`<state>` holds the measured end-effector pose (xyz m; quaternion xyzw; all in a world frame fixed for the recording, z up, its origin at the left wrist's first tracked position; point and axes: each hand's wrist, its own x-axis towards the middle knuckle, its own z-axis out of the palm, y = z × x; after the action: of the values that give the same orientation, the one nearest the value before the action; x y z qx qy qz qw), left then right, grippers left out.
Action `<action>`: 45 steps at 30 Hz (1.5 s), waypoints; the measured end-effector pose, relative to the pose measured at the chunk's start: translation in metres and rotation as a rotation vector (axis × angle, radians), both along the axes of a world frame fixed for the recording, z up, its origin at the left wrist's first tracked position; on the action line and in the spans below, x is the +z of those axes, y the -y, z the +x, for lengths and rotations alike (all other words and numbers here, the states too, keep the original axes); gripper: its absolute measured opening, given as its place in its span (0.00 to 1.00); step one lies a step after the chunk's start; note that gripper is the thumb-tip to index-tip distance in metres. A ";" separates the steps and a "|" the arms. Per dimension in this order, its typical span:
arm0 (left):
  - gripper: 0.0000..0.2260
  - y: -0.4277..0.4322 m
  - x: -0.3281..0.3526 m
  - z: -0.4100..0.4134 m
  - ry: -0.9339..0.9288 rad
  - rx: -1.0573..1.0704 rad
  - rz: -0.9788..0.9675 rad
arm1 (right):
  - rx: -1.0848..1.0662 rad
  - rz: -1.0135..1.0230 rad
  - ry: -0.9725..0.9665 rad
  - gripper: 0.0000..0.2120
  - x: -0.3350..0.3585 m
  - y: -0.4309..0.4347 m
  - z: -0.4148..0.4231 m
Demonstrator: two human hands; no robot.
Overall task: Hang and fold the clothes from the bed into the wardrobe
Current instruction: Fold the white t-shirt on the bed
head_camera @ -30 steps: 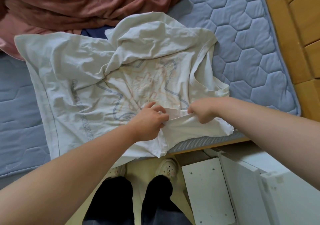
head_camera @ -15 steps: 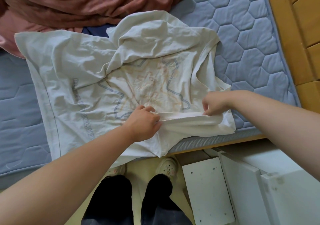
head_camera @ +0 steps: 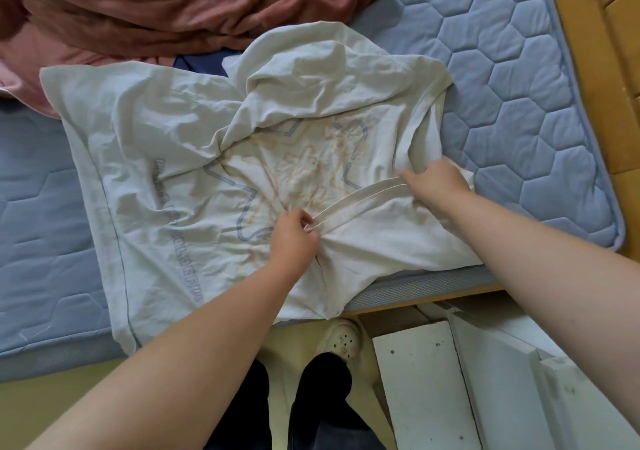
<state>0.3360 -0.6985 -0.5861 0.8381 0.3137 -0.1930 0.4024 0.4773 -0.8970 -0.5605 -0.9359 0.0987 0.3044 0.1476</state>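
A white T-shirt [head_camera: 180, 159] with a faded print showing through lies rumpled on the blue quilted mattress [head_camera: 512, 89], its near edge hanging over the bed's front. My left hand [head_camera: 292, 240] pinches one end of a stitched hem band near the shirt's middle. My right hand [head_camera: 434, 183] grips the other end of that band at the shirt's right side. The band is stretched taut between both hands.
A heap of reddish-brown and pink fabric [head_camera: 156, 10] lies at the back left of the bed, with a dark blue piece [head_camera: 201, 63] peeking out below it. A wooden bed frame [head_camera: 609, 69] runs along the right. White furniture [head_camera: 426, 387] stands beside my feet.
My hands, close together a second ago, have drawn apart. The right hand moved right and away from me, pulling the hem band straight; the left hand stayed near the shirt's middle.
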 end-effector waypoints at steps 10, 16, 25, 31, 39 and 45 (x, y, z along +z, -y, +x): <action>0.16 -0.017 -0.006 -0.018 0.019 0.224 -0.040 | -0.051 0.099 0.367 0.26 0.001 -0.021 -0.055; 0.10 -0.091 -0.014 -0.088 -0.023 0.074 0.163 | 0.465 0.221 0.282 0.19 -0.022 -0.097 -0.136; 0.17 -0.213 -0.024 -0.179 -0.174 0.347 0.420 | 0.664 0.281 0.029 0.19 -0.033 -0.201 -0.220; 0.07 -0.247 -0.032 -0.185 -0.086 0.591 0.009 | 0.670 0.243 0.066 0.20 -0.043 -0.265 -0.256; 0.11 -0.293 -0.025 -0.237 -0.031 0.771 -0.286 | 0.502 0.028 0.082 0.10 -0.039 -0.327 -0.276; 0.06 -0.310 -0.027 -0.238 0.037 0.682 -0.292 | 0.475 0.218 -0.053 0.12 -0.028 -0.351 -0.320</action>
<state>0.0978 -0.3888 -0.6127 0.6226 0.5369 -0.0754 0.5644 0.1575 -0.5460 -0.5887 -0.9030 -0.1534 0.3638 0.1693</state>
